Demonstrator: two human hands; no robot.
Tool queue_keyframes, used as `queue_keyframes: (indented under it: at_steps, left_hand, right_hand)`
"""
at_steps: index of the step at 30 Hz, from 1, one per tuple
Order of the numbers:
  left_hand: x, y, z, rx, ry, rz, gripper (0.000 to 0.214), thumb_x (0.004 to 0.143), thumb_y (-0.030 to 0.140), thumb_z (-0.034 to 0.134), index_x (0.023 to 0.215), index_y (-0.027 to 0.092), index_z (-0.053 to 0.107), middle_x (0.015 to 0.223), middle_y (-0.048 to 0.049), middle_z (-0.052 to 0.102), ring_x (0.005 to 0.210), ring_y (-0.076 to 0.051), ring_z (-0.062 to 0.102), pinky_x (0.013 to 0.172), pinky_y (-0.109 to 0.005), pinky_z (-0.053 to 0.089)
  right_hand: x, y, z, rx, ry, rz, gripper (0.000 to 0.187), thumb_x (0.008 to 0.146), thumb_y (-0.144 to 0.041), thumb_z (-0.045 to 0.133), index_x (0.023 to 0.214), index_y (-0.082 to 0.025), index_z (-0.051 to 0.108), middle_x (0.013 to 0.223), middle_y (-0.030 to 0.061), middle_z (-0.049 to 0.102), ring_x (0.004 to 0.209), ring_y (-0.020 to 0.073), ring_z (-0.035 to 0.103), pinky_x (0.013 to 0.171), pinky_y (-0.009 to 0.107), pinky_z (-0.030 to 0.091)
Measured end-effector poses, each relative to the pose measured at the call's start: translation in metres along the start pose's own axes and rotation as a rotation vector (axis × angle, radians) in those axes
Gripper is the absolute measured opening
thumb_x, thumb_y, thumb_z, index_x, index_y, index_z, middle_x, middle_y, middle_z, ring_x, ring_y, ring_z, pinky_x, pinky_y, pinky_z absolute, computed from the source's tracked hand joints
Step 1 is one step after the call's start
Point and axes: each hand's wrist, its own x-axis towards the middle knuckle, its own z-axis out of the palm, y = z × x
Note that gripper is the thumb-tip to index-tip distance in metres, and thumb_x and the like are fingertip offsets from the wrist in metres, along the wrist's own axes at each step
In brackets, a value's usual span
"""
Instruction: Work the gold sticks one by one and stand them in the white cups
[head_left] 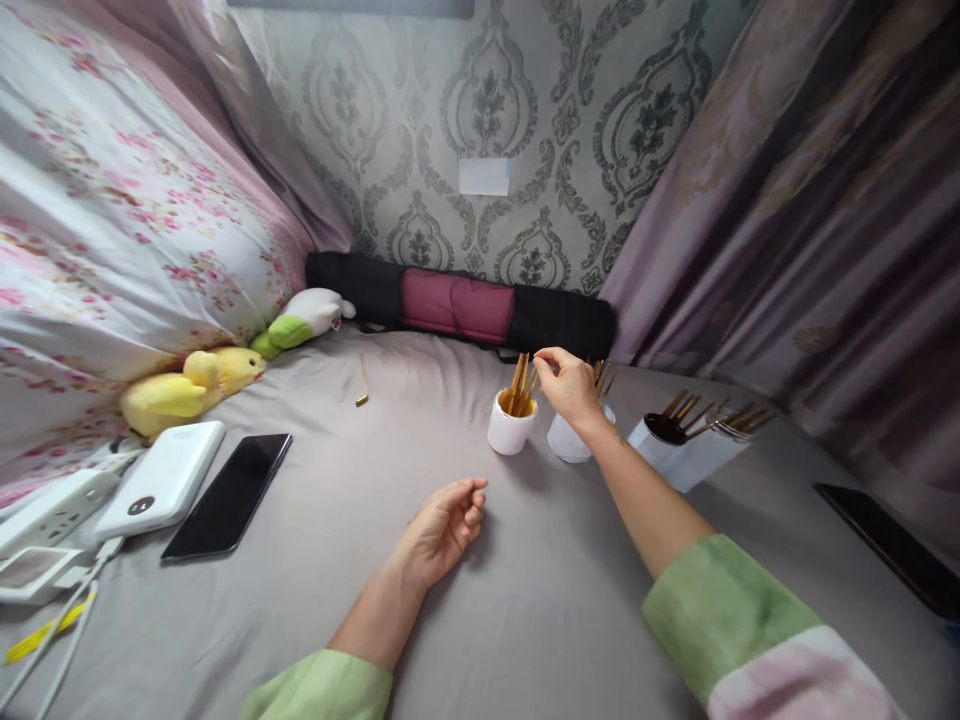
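Note:
Several thin brown sticks (519,385) stand in a white cup (511,434) near the middle of the bed. Over its right rim, my right hand (568,384) pinches the top of one stick, whose lower end is in the cup. Partly behind that wrist is a second whitish cup (570,442), also with sticks. My left hand (448,525) rests palm up on the grey sheet in front of the cups, fingers loosely curled and holding nothing.
Two more stick-filled containers (660,440) stand right. A dark phone (892,545) lies far right. On the left are a black phone (227,495), white power bank (161,478), power strip (56,510) and plush toys (191,388). A black-and-maroon roll (457,303) lies along the wall.

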Motion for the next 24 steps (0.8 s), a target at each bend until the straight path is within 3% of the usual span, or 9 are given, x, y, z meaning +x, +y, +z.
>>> queue_keyframes:
  at_steps: [24]
  left_hand:
    - [-0.0002,0.0001,-0.0017,-0.01,-0.006,0.005,0.01,0.081,0.014,0.051,0.088,0.009,0.058,0.064,0.0,0.051,0.045,-0.003,0.041,0.039,-0.014,0.031]
  right_hand:
    - [-0.0027,0.0074,-0.0101,-0.041,0.091,0.045,0.028,0.085,-0.033,0.042,0.087,-0.018,0.066,0.079,0.0052,0.07,0.057,0.0147,0.06,0.061,0.025,0.043]
